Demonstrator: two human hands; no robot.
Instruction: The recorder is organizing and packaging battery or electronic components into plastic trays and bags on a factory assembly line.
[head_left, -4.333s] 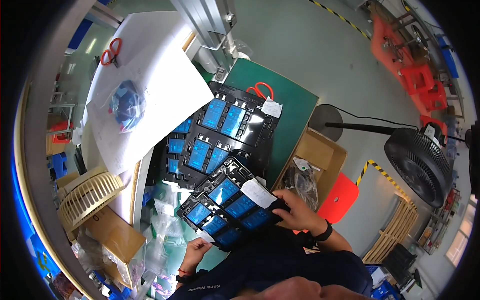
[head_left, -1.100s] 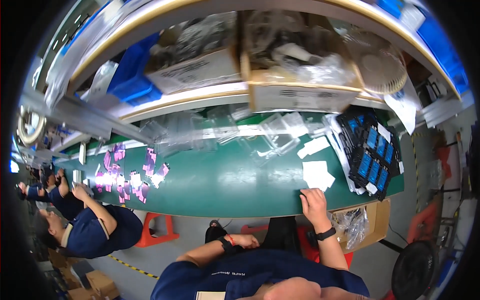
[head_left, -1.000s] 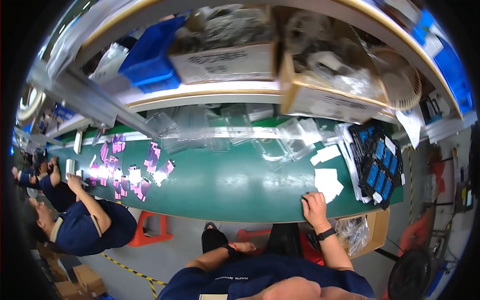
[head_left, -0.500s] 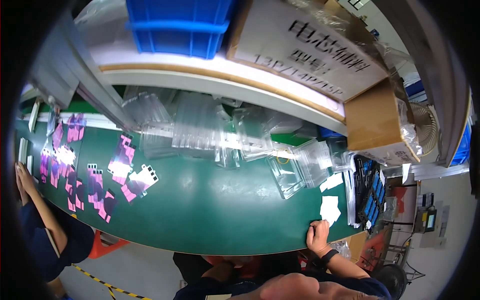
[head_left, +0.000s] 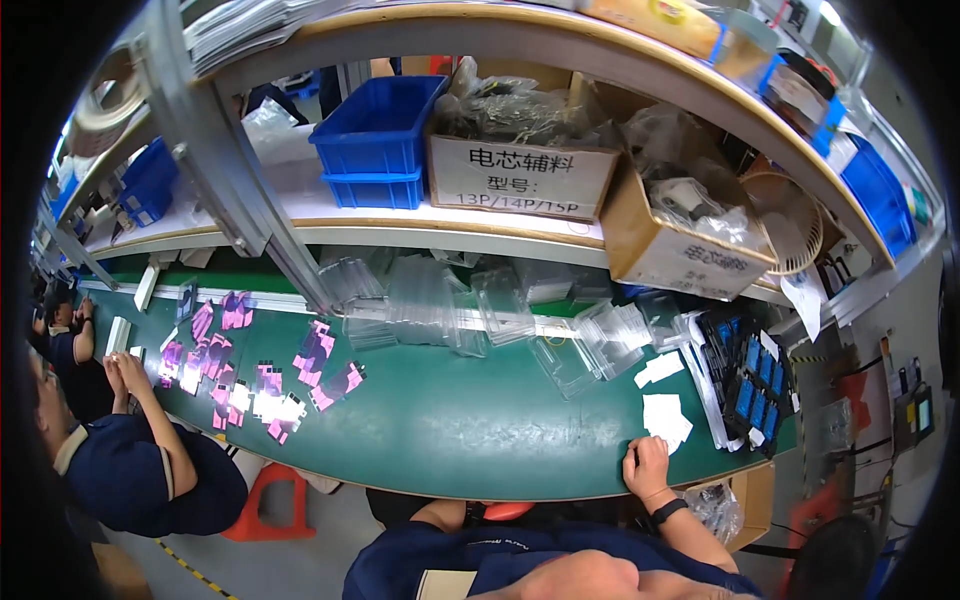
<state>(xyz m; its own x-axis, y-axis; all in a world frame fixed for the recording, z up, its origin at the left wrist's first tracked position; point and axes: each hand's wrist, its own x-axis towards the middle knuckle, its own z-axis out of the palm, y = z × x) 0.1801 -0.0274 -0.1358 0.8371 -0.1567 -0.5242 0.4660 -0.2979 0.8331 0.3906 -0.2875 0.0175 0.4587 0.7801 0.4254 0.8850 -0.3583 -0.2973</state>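
My right hand [head_left: 648, 466] rests on the green table [head_left: 480, 430] near its front edge, with a dark band on the wrist. Its fingers are curled in; what they hold, if anything, is hidden. Just beyond the fingertips lie white paper-like pieces [head_left: 664, 416], with a few more white slips [head_left: 658, 370] farther back. My left forearm [head_left: 442, 514] drops below the table edge, and the left hand is out of sight.
Clear plastic trays [head_left: 425, 300] line the back. Pink-and-silver film pieces [head_left: 316, 352] lie on the left, near a seated co-worker [head_left: 150, 460]. Black-and-blue parts [head_left: 752, 385] are piled at right. Above, a shelf [head_left: 460, 225] carries blue bins [head_left: 375, 140] and cardboard boxes [head_left: 520, 175].
My view has tipped up and shifted left, so more of the shelf and the co-worker shows. The right hand stays at the same spot by the white pieces.
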